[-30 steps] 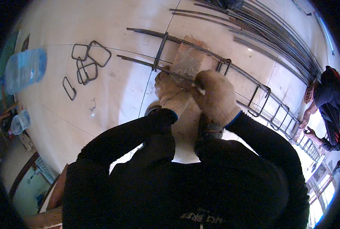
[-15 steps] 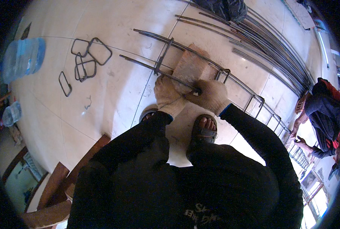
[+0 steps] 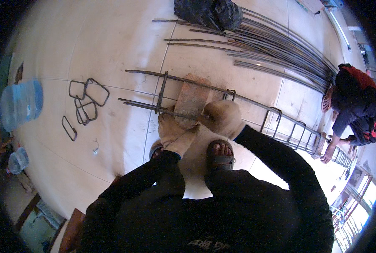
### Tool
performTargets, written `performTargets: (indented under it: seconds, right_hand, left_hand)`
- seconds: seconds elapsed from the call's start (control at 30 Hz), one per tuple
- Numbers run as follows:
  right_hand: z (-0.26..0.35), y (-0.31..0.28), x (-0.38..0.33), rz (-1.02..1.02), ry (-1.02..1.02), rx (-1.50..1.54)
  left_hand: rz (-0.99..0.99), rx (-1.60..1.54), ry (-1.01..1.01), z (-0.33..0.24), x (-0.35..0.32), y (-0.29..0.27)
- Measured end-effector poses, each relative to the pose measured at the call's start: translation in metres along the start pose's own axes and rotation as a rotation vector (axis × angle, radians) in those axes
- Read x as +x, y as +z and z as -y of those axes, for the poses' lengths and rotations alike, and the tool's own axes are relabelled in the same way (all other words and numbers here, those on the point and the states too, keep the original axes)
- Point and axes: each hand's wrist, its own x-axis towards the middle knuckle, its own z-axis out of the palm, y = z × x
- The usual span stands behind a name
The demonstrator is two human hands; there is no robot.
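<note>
A long rebar cage (image 3: 249, 100) of dark steel bars and rectangular stirrups runs across the floor in front of my feet. Under its left end lies a reddish block (image 3: 190, 95). My left hand (image 3: 173, 130), in a tan work glove, is closed at the near bar, just right of the end stirrup (image 3: 161, 92). Close beside it, my right hand (image 3: 223, 117), gloved too, is curled around the same bar in front of the block. The gloves hide my fingertips and anything small between them.
Several loose stirrups (image 3: 86, 95) lie on the tiles at left, near clear blue-tinted plastic containers (image 3: 23, 103). Beyond the cage are a bundle of rebar (image 3: 280, 59) and a black plastic bag (image 3: 209, 14). Another person (image 3: 352, 101) bends over the cage's far right end.
My view has shifted, so the cage and floor things sit lower in the picture. Both my hands stay at the near bar. The other person's arms have moved at the cage's right end.
</note>
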Motion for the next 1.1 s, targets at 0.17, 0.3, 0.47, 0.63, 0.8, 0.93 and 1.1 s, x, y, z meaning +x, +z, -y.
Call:
performTargets:
  seconds: [0.17, 0.3, 0.47, 0.63, 0.8, 0.93, 1.1]
  right_hand:
    - [-0.026, -0.030, 0.030, -0.607, -0.147, 0.159]
    - [-0.094, -0.089, 0.082, -0.739, 0.066, 0.251]
    - [-0.076, -0.137, 0.109, -0.928, 0.191, -0.023]
    - [0.000, -0.004, 0.092, -0.380, -0.048, -0.100]
    - [0.014, -0.019, 0.088, -0.261, 0.127, -0.027]
    - [0.001, -0.012, 0.096, -0.260, 0.043, -0.097]
    - [-0.014, -0.007, 0.104, -0.309, -0.105, -0.175]
  left_hand:
    - [-0.093, 0.044, 0.047, 0.008, -0.001, 0.010]
    - [0.017, 0.099, 0.054, 0.000, 0.003, 0.011]
    - [-0.055, 0.292, 0.025, 0.003, -0.005, 0.006]
    - [-0.091, -0.041, 0.060, 0.012, -0.007, -0.008]
    - [-0.002, -0.640, -0.187, 0.008, -0.001, -0.034]
    - [0.038, -0.781, -0.354, -0.005, 0.003, -0.051]
    - [0.029, -0.710, -0.373, -0.012, 0.004, -0.059]
